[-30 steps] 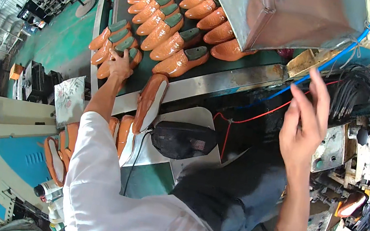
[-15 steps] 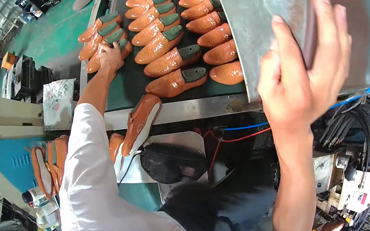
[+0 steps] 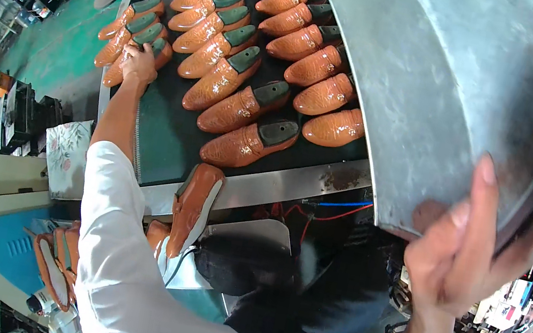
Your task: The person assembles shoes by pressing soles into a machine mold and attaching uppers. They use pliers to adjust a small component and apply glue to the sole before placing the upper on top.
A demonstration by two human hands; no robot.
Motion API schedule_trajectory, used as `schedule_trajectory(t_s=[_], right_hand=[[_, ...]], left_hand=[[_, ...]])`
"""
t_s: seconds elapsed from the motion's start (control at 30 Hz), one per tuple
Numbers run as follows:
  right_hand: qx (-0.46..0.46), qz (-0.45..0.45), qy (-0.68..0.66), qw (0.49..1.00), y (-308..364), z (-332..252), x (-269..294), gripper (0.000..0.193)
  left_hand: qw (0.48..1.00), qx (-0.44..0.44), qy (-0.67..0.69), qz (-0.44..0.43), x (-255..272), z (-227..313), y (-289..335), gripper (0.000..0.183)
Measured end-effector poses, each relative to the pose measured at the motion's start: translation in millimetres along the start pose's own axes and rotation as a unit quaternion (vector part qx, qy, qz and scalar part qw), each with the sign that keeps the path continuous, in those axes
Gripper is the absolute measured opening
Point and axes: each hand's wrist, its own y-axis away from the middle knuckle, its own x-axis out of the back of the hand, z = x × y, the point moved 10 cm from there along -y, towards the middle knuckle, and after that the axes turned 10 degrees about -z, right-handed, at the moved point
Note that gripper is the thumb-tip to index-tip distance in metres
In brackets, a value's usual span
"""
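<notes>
Down comes the right hand [image 3: 455,267], fingers spread, while the left hand [image 3: 139,65] touches a lasted orange shoe [image 3: 113,75], perhaps steadying it, grip unclear.

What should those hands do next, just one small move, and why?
Perhaps the left hand should settle its grip on the orange shoe beneath it: it lies over that shoe, at its row's near end, but how firmly it holds is unclear. The right hand is open by the metal hood, away from that shoe.
</notes>
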Motion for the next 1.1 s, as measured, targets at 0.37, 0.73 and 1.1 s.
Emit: schedule_trajectory(t_s=[0.37, 0.73, 1.1], right_hand=[[-0.030, -0.081, 0.141, 0.986, 21.2, -1.1, -0.5, 0.054], [-0.023, -0.088, 0.176, 0.980, 26.3, -7.4, -3.3, 0.058], [0.002, -0.084, 0.165, 0.983, 19.2, -9.5, -1.0, 0.053]], left_hand=[[0.995, -0.059, 0.040, 0.063, 36.2, -16.3, -23.5, 0.077], [0.996, -0.071, 0.003, 0.047, 27.1, -31.9, -89.2, 0.099], [0.981, -0.152, 0.007, 0.124, 8.9, -41.0, -98.9, 0.104]])
